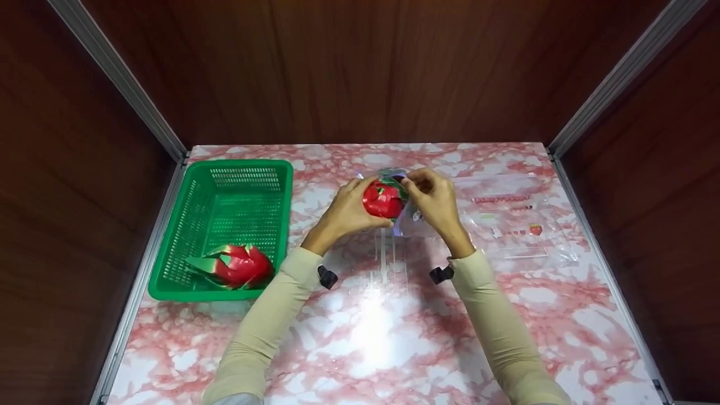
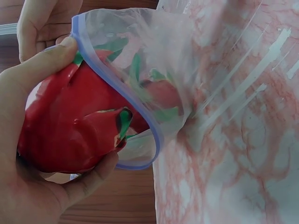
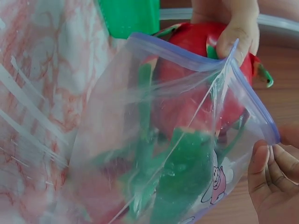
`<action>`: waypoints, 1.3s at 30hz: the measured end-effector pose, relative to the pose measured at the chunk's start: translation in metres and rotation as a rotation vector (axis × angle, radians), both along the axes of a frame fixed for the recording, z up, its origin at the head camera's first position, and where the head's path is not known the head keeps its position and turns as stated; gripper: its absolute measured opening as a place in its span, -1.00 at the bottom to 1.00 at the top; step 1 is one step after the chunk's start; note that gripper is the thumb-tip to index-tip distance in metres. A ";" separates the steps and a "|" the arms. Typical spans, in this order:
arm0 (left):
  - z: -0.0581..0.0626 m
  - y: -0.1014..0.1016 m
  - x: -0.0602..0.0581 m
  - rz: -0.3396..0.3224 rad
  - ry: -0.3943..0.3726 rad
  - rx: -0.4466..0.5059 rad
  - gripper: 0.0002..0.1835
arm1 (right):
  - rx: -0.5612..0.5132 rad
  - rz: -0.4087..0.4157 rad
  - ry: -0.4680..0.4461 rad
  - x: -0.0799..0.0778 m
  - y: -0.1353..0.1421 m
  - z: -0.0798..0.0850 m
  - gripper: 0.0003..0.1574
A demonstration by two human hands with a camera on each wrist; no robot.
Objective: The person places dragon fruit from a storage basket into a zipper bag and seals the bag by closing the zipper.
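My left hand (image 1: 347,209) grips a red dragon fruit (image 2: 70,121) with green-tipped scales, thumb on one side and fingers on the other. The fruit's leafy end sits inside the mouth of a clear zip bag (image 3: 110,100) with a purple seal strip; its rounded end sticks out. Deeper in the bag lies a second dragon fruit (image 2: 161,95), seen through the plastic. At the bag's rim, my right hand (image 1: 436,199) pinches the edge between thumb and fingers, and the mouth is spread around the fruit. A cartoon print (image 3: 217,184) shows on the bag's side.
A green plastic basket (image 1: 289,219) stands at the left, with another dragon fruit (image 1: 244,267) in its near end. Flat clear bags with a strawberry print (image 1: 535,229) lie on the pink marbled table (image 1: 405,365) at the right. Brown panels enclose the back and sides.
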State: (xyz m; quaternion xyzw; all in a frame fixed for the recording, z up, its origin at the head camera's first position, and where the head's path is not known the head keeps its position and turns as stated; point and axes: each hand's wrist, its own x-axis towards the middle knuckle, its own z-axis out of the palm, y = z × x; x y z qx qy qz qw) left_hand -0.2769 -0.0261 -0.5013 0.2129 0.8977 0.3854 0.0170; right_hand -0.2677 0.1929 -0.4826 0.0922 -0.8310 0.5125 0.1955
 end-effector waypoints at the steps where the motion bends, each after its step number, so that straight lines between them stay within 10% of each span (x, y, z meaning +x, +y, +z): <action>1: 0.001 0.000 0.001 0.005 0.001 0.002 0.18 | -0.001 -0.002 0.002 0.000 0.000 0.000 -0.85; 12: 0.006 0.001 0.007 -0.052 0.088 -0.018 0.11 | 0.001 -0.009 0.016 -0.001 0.000 -0.001 -0.89; 27: 0.005 0.004 0.001 0.029 -0.028 0.025 0.13 | -0.030 0.015 0.003 0.020 -0.019 0.024 -0.90; 39: 0.003 0.007 0.001 0.081 -0.084 0.065 0.07 | -0.020 0.025 0.011 0.011 -0.014 0.010 -0.88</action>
